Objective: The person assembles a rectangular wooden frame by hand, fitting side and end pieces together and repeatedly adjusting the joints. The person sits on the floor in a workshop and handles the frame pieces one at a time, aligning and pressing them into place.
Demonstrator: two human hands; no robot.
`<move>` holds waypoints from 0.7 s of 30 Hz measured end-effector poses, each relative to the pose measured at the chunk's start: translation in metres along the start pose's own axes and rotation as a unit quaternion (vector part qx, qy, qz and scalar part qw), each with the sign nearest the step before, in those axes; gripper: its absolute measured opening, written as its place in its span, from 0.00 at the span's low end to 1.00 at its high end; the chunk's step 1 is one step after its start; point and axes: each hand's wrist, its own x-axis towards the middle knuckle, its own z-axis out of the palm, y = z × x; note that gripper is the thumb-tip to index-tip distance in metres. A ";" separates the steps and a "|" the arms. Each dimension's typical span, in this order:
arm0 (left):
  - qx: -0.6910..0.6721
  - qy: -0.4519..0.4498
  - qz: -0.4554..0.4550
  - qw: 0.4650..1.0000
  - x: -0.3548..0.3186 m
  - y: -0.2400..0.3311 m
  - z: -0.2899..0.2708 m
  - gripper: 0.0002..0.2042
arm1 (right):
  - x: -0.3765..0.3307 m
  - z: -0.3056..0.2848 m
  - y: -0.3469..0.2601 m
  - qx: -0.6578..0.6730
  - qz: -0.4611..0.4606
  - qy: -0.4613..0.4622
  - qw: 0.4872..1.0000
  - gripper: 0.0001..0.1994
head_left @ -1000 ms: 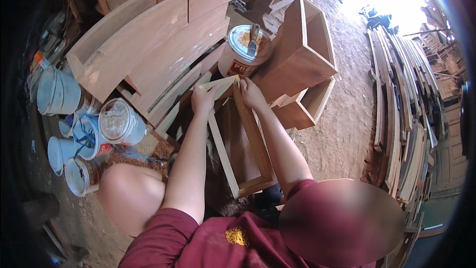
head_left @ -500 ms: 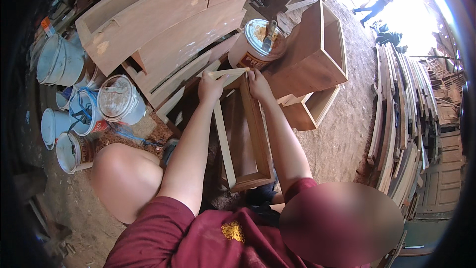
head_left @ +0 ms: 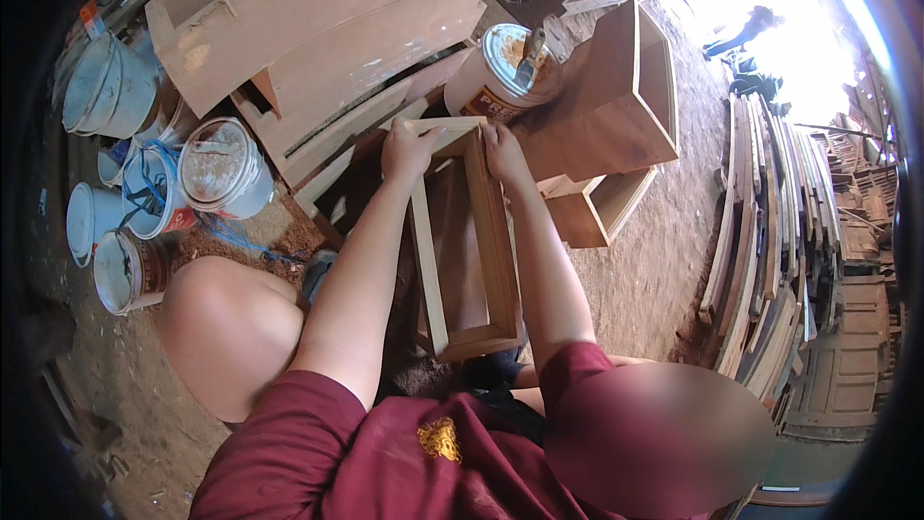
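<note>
Left hand [head_left: 406,154] at eleven o'clock: most fingers out of sight at the wooden frame [head_left: 499,255]. Shoe [head_left: 317,272], half past eight, mostly behind left forearm [head_left: 362,270]. Long box [head_left: 212,48], eleven, cut by top edge. Shirt [head_left: 380,467], six, runs off bottom. Smeared oval [head_left: 659,441], half past four; beneath, unreadable. Figure [head_left: 746,31] at two: glare-washed, too small.
</note>
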 end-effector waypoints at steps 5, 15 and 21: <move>0.017 0.005 0.002 1.000 0.004 -0.010 -0.003 0.36 | 0.014 0.004 -0.012 -0.051 0.028 -0.023 0.998 0.25; 0.011 0.006 -0.015 1.000 0.003 -0.009 -0.011 0.36 | -0.102 -0.020 -0.003 -0.039 0.064 -0.035 0.997 0.30; 0.013 0.000 -0.029 0.999 0.000 -0.003 -0.010 0.35 | -0.059 -0.013 -0.013 -0.068 0.029 -0.026 0.997 0.28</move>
